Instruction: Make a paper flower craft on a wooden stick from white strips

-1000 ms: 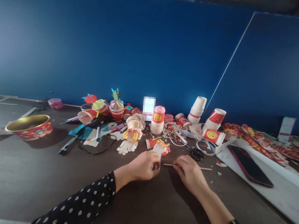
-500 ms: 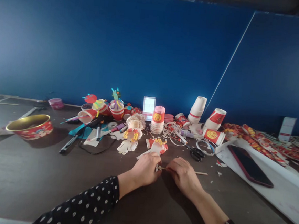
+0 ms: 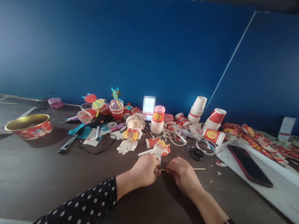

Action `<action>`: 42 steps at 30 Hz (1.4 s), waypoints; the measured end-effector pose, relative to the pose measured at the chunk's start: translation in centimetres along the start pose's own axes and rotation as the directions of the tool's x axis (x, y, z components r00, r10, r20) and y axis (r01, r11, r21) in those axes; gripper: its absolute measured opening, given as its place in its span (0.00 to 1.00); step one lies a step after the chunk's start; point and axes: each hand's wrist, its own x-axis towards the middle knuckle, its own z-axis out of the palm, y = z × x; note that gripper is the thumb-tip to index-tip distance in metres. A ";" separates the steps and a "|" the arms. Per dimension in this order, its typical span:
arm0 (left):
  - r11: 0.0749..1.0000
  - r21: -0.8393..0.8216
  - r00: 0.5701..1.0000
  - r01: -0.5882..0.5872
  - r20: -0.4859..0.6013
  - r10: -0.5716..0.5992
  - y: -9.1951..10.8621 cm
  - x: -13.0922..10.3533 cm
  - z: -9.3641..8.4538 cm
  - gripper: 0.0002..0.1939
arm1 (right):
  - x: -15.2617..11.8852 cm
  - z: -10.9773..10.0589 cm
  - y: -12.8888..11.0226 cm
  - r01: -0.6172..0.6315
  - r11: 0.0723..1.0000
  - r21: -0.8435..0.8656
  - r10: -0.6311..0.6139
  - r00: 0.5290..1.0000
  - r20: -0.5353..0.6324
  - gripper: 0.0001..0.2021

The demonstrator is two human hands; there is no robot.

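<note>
My right hand (image 3: 183,173) is closed on a thin wooden stick (image 3: 199,169), whose far end sticks out to the right just above the table. Beside it, my left hand (image 3: 146,168) pinches a white strip of the cut paper cup (image 3: 162,149) at the stick's left end. Whether the strip is wound round the stick is hidden by the fingers. The cut cup lies spread just beyond my left hand, with red and yellow printed edges and white strips. A red paper scrap (image 3: 152,142) rests behind it.
Black scissors (image 3: 197,154) lie beyond my right hand. A phone (image 3: 250,164) rests in a white tray (image 3: 285,198) on the right. Stacked paper cups (image 3: 158,118) stand at the back. A round gold-lined tin (image 3: 32,130) sits left, near a box cutter (image 3: 69,143).
The stick has tilted slightly, its right end rising and shifting left. The cut cup has turned and moved a little right, and a white strip now runs down to my left fingers.
</note>
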 end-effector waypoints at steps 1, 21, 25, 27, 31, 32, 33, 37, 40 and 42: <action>1.000 -0.012 1.000 0.002 0.004 -0.002 0.0 0.0 -0.1 0.05 | 0.0 0.0 0.0 -0.005 1.000 0.004 0.005 1.000 0.002 0.08; 0.992 -0.086 0.996 0.089 0.008 -0.089 0.2 0.7 -0.3 0.08 | -0.5 -0.2 -1.7 -0.001 0.999 -0.051 0.001 1.000 -0.006 0.07; 0.988 -0.110 0.994 0.111 0.036 -0.107 0.0 0.9 -0.3 0.07 | -0.7 0.1 -2.6 0.018 0.990 -0.137 -0.015 1.000 0.022 0.10; 0.989 -0.112 0.995 0.098 0.046 -0.093 -0.2 0.9 -0.2 0.07 | -0.8 0.2 -3.0 -0.001 0.984 -0.177 0.008 0.999 0.038 0.10; 0.991 -0.101 0.995 0.091 0.050 -0.086 -0.4 0.7 0.0 0.10 | -0.7 0.2 -3.5 -0.026 0.969 -0.246 0.042 0.997 0.061 0.11; 0.991 -0.102 0.995 0.090 0.048 -0.085 -0.3 0.7 0.0 0.11 | -0.7 0.2 -3.6 -0.028 0.965 -0.261 0.046 0.997 0.064 0.11; 0.991 -0.104 0.995 0.088 0.048 -0.083 -0.3 0.6 0.0 0.11 | -0.6 0.2 -3.7 -0.029 0.961 -0.274 0.049 0.997 0.066 0.11; 0.988 -0.128 0.995 0.090 0.051 -0.084 -0.2 0.3 -0.5 0.11 | -0.6 0.4 -3.8 -0.022 0.954 -0.299 0.044 0.997 0.067 0.10; 0.990 -0.123 0.997 0.070 0.036 -0.066 -0.3 0.2 -0.8 0.10 | -0.6 0.4 -3.7 -0.012 0.951 -0.309 0.032 0.998 0.062 0.11; 0.996 -0.087 0.999 0.035 0.027 -0.033 -0.3 0.1 -0.8 0.09 | -0.6 0.4 -3.7 -0.011 0.949 -0.314 0.032 0.998 0.063 0.12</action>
